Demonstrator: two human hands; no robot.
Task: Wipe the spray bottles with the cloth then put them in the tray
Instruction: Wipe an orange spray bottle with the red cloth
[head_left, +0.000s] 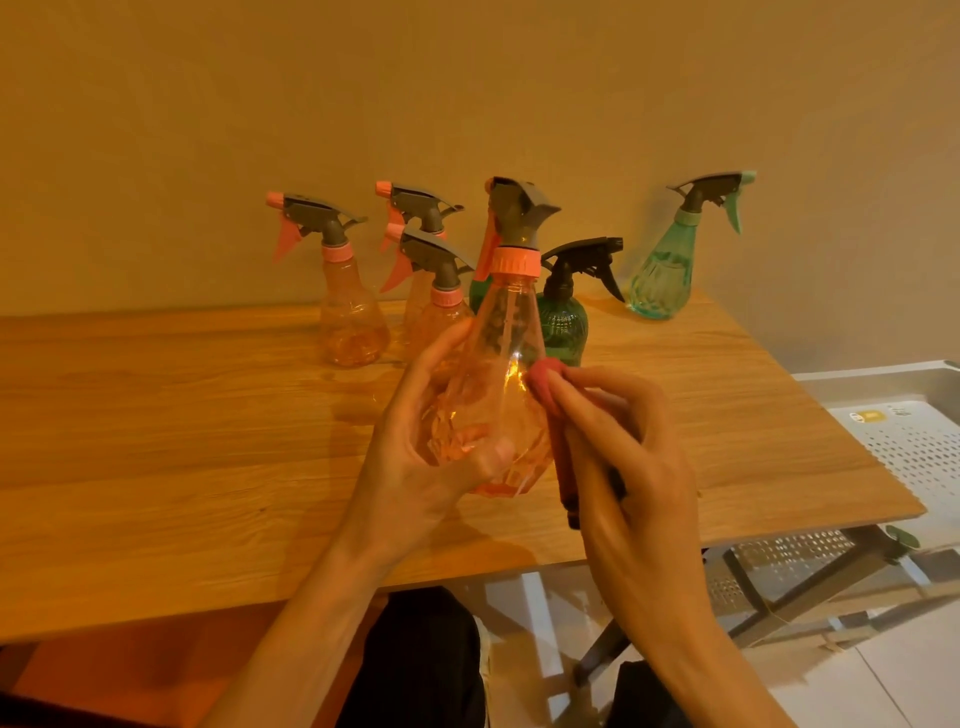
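Orange-tinted clear plastic spray bottle with a grey trigger head and an orange collar (498, 374) is held upright above the middle of a wooden tabletop (156, 441), tilted slightly. The left hand (431, 441) cups its wide faceted base from the left, fingers curled round the bottom and the thumb running up the side. The right hand (618, 447) pinches a small folded red cloth (543, 382) between thumb and fingertips and presses it against the bottle's right side; a strip of the cloth hangs down along the palm.

Behind the held bottle, close to the table's far edge by the plain wall, stand three more orange spray bottles (353, 317) in a loose cluster on the left, a dark green ribbed spray bottle with a black head (563, 322) just right of centre, and a pale mint spray bottle (662, 275) standing apart near the far right corner. Another green bottle is mostly hidden behind the held one.

A white perforated plastic tray (914, 441) sits beyond the table's right edge, lower than the tabletop. The near and left stretches of the table are bare wood. Below the near edge, dark clothing and the table's metal legs (779, 597) show.
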